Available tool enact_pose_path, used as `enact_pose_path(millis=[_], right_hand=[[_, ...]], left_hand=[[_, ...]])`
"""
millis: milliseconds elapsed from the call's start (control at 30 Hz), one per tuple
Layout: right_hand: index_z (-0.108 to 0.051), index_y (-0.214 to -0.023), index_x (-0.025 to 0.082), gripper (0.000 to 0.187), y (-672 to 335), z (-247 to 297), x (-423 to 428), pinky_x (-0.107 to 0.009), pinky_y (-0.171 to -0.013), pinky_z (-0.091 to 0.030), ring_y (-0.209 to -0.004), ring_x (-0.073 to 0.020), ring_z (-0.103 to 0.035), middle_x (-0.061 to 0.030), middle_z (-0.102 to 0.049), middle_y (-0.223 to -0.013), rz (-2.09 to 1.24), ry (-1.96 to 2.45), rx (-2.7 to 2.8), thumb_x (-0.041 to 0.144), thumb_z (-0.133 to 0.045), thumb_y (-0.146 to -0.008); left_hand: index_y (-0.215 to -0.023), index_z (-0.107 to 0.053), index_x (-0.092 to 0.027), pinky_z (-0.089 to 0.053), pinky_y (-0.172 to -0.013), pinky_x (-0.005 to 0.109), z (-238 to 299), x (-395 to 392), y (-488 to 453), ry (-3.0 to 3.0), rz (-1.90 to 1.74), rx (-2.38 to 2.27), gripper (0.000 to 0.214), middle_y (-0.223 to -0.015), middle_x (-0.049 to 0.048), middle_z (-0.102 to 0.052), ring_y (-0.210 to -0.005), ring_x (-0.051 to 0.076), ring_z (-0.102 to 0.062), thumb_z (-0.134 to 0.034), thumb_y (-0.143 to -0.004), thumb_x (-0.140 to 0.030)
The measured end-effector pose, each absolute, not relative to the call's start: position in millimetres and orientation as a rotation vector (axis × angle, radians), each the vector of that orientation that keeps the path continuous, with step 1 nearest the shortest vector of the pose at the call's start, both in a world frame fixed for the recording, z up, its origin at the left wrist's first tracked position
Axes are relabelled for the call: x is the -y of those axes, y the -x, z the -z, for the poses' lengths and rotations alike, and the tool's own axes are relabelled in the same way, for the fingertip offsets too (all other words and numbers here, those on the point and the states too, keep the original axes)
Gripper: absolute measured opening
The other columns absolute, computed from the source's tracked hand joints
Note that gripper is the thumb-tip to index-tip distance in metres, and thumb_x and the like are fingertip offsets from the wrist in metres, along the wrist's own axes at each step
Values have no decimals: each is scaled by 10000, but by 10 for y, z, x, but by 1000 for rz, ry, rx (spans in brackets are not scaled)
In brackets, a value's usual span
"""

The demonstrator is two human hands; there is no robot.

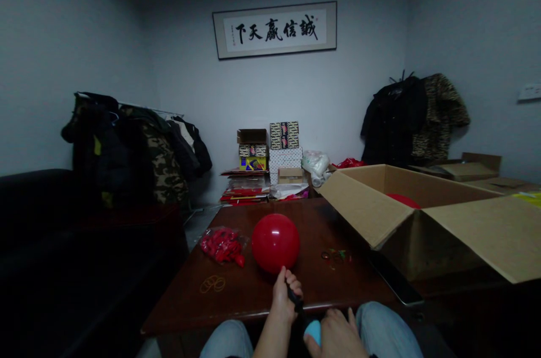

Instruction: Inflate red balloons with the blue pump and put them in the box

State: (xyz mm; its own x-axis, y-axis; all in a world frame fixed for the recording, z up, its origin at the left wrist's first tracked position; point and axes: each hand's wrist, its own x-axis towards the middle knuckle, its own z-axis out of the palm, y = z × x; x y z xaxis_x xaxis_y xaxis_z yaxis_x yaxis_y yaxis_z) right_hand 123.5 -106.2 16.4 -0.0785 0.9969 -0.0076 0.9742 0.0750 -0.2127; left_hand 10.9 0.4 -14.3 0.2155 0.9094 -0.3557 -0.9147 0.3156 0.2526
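Note:
A round, glossy red balloon (275,242) stands inflated above the table. My left hand (285,292) is closed at its neck and around the black end of a hand pump (313,332), pinching the two together. The pump's light blue part shows lower down, beside my right hand (338,333), whose fingers are closed on it and partly hidden. Left of the balloon lies a clear bag of uninflated red balloons (222,245). Nearer me are several thin rubber bands (212,284); small rings and bits (336,256) lie to the right.
An open cardboard box (454,228) with something red inside stands at the right, its flaps spread. A dark phone-like slab (395,278) lies along the right side of the brown table (181,307). Stacked boxes (285,158) stand behind. A dark sofa (38,256) is left.

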Motion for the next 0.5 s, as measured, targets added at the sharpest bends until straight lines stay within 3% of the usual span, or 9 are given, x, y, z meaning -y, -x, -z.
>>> enact_pose_path(millis=[233,500], right_hand=[[-697,-974,96,518,-1029,-305,904,-583,-1069,-218,-1118,-324,-545,-183,-669,-1084,-202,1978,2097,468,-363,-838],[-661,-1102,120,558,-1009,-200,924,-574,-1109,-121,-1337,-333,-337,-170,-562,-1300,-268,2037,2080,508,-387,-809]], left_hand=[[-599,-442,-177,-245,-342,181,60,3,-88,-108,-1237,-555,339,-446,-69,-351,-333,54,-325,-577,-839,-373],[-609,-432,-189,-227,-340,178,82,-53,-41,-153,-1303,-550,335,-453,-75,-348,-335,55,-318,-620,-803,-388]])
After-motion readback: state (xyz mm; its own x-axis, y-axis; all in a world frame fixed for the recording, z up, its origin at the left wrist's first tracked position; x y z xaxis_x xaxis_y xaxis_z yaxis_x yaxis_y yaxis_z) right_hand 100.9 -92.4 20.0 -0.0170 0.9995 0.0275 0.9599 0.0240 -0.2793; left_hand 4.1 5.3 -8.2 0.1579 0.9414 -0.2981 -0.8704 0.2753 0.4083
